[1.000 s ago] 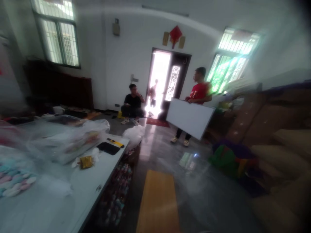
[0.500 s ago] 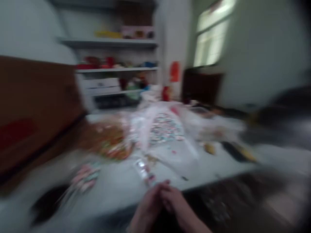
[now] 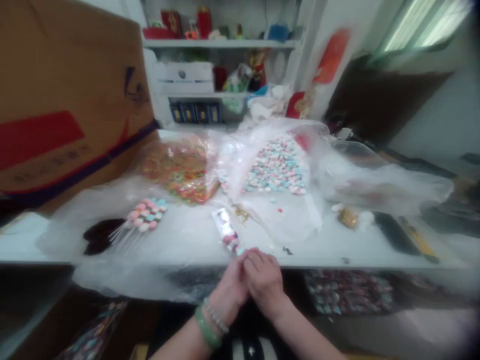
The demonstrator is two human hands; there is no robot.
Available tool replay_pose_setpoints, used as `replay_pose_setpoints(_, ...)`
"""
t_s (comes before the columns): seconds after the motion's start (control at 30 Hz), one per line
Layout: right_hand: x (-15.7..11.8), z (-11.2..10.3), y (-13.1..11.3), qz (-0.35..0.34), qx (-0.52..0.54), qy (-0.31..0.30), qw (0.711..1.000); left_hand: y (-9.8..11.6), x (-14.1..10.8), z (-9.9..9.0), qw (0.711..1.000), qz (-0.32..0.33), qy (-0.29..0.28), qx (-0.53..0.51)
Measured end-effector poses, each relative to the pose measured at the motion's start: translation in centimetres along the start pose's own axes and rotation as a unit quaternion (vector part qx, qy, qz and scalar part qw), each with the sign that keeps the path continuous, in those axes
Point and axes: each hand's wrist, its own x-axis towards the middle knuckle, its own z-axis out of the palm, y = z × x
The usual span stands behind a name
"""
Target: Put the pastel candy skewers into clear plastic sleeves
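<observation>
My left hand (image 3: 233, 280), with a green bangle and a beaded bracelet on its wrist, meets my right hand (image 3: 264, 280) at the table's front edge. Both are closed, fingers pressed together. A shiny clear packet (image 3: 227, 230) with pink and pale blue sweets in its near part runs into the fingers, which grip its near end. Whatever lies inside the fingers is hidden. To the left, several sticks of pink, white and blue marshmallows (image 3: 147, 214) lie on clear plastic, beside a dark item (image 3: 100, 236). Gold ties (image 3: 241, 214) lie just beyond the packet.
An open plastic bag of small pastel marshmallows (image 3: 277, 167) lies beyond my hands, beside a bag of orange and green sweets (image 3: 187, 175). A large cardboard box (image 3: 75, 95) stands left. A black-and-yellow item (image 3: 403, 235) lies right. Wrapped sweets (image 3: 350, 292) sit below the table edge.
My view has tilted down and turned left, and the picture is sharper. My hands stay together at the packet's near end; more of my forearms shows.
</observation>
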Motion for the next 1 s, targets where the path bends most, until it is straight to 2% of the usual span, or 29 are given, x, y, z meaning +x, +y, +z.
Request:
replay_pose_setpoints(0.07, 0.6, 0.5, 0.2, 0.092, 0.083, -0.024, 0.992, 0.4, -0.3, -0.2, 1.000, 0.002, 0.012, 0.013)
replay_pose_setpoints(0.1, 0.8, 0.7, 0.1, 0.163, 0.151, -0.035, 0.974, 0.8, -0.5, -0.4, 0.999, 0.013, 0.017, 0.036)
replay_pose_setpoints(0.13, 1.0, 1.0, 0.0, 0.245, 0.233, -0.047, 0.940, 1.1, -0.7, -0.8, 0.997, 0.024, 0.020, 0.071)
replay_pose_setpoints(0.17, 1.1, 1.1, -0.2, 0.328, 0.320, -0.058, 0.887, 1.5, -0.9, -1.2, 0.993, 0.038, 0.018, 0.114)
replay_pose_setpoints(0.23, 1.3, 1.3, -0.8, 0.461, 0.476, -0.073, 0.745, 2.1, -1.4, -2.1, 0.977, 0.062, 0.007, 0.206)
replay_pose_setpoints(0.27, 1.3, 1.3, -1.0, 0.505, 0.529, -0.079, 0.677, 2.4, -1.8, -2.5, 0.966, 0.074, 0.001, 0.247)
replay_pose_setpoints(0.3, 1.4, 1.2, -1.2, 0.533, 0.564, -0.089, 0.625, 2.7, -2.1, -2.9, 0.955, 0.087, -0.005, 0.283)
replay_pose_setpoints(0.33, 1.4, 1.1, -1.3, 0.542, 0.581, -0.107, 0.597, 2.9, -2.4, -3.1, 0.945, 0.098, -0.010, 0.312)
replay_pose_setpoints(0.37, 1.4, 0.9, -1.4, 0.539, 0.580, -0.125, 0.598, 3.2, -2.8, -3.3, 0.935, 0.109, -0.009, 0.337)
replay_pose_setpoints(0.4, 1.4, 0.7, -1.4, 0.527, 0.561, -0.131, 0.625, 3.5, -3.1, -3.5, 0.925, 0.122, -0.003, 0.360)
replay_pose_setpoints(0.47, 1.5, 0.4, -1.2, 0.491, 0.493, -0.098, 0.711, 3.9, -3.8, -3.6, 0.904, 0.153, 0.016, 0.400)
replay_pose_setpoints(0.5, 1.7, 0.3, -1.2, 0.476, 0.472, -0.074, 0.739, 4.0, -4.0, -3.5, 0.896, 0.160, 0.019, 0.414)
replay_pose_setpoints(0.53, 1.9, 0.3, -1.2, 0.469, 0.477, -0.062, 0.741, 4.0, -4.1, -3.5, 0.892, 0.154, 0.016, 0.424)
replay_pose_setpoints(0.57, 2.2, 0.3, -1.3, 0.471, 0.508, -0.070, 0.717, 3.9, -4.2, -3.4, 0.893, 0.135, 0.010, 0.430)
replay_pose_setpoints(0.63, 2.9, 0.5, -1.6, 0.490, 0.600, -0.116, 0.621, 3.5, -4.0, -3.3, 0.899, 0.081, 0.003, 0.430)
replay_pose_setpoints(0.67, 3.3, 0.7, -1.8, 0.506, 0.629, -0.117, 0.579, 3.3, -3.8, -3.2, 0.900, 0.069, 0.012, 0.430)
replay_pose_setpoints(0.7, 3.7, 0.9, -2.0, 0.522, 0.642, -0.093, 0.554, 3.1, -3.6, -3.2, 0.896, 0.080, 0.034, 0.435)
replay_pose_setpoints(0.73, 4.1, 1.2, -2.1, 0.535, 0.641, -0.052, 0.548, 3.1, -3.5, -3.2, 0.884, 0.112, 0.065, 0.450)
replay_pose_setpoints(0.77, 4.4, 1.4, -2.2, 0.541, 0.632, -0.008, 0.554, 3.1, -3.3, -3.3, 0.861, 0.160, 0.103, 0.472)
replay_pose_setpoints(0.8, 4.8, 1.6, -2.0, 0.537, 0.624, 0.016, 0.567, 3.3, -3.3, -3.5, 0.829, 0.215, 0.142, 0.495)
replay_pose_setpoints(0.83, 5.2, 1.8, -1.6, 0.524, 0.618, 0.015, 0.586, 3.6, -3.3, -3.6, 0.795, 0.268, 0.177, 0.515)
replay_pose_setpoints(0.87, 5.6, 1.9, -1.0, 0.507, 0.606, -0.008, 0.612, 4.0, -3.3, -3.7, 0.766, 0.310, 0.203, 0.525)
replay_pose_setpoints(0.9, 6.1, 2.1, -0.1, 0.488, 0.580, -0.036, 0.651, 4.5, -3.4, -3.8, 0.751, 0.337, 0.219, 0.524)
replay_pose_setpoints(0.93, 6.6, 2.4, 0.9, 0.467, 0.533, -0.059, 0.704, 4.9, -3.5, -3.8, 0.750, 0.351, 0.223, 0.514)
replay_pose_setpoints(1.0, 7.6, 3.3, 3.2, 0.419, 0.372, -0.072, 0.825, 5.9, -3.6, -3.5, 0.776, 0.359, 0.216, 0.472)
